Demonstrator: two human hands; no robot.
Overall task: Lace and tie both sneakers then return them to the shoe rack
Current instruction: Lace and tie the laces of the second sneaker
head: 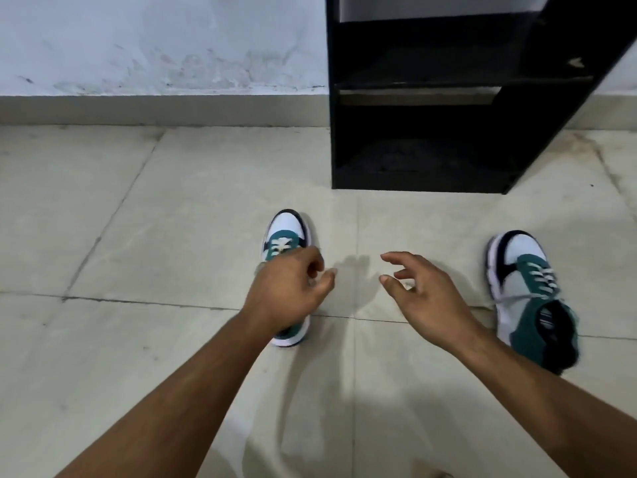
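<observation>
Two white, teal and navy sneakers stand on the tiled floor, toes pointing away from me. The left sneaker [287, 232] is mostly covered by my left hand [289, 291], which hovers over its laces with fingers loosely curled; whether it touches the shoe is unclear. The right sneaker [527, 288] sits at the far right, laces threaded, with a loose lace end trailing across its side. My right hand [424, 291] hangs in the air between the two shoes, fingers spread and relaxed, holding nothing.
A black shoe rack [431, 139] with empty-looking shelves stands against the pale wall [155, 46], just beyond the sneakers at centre right. Beige floor tiles [138, 236] spread left and in front of me.
</observation>
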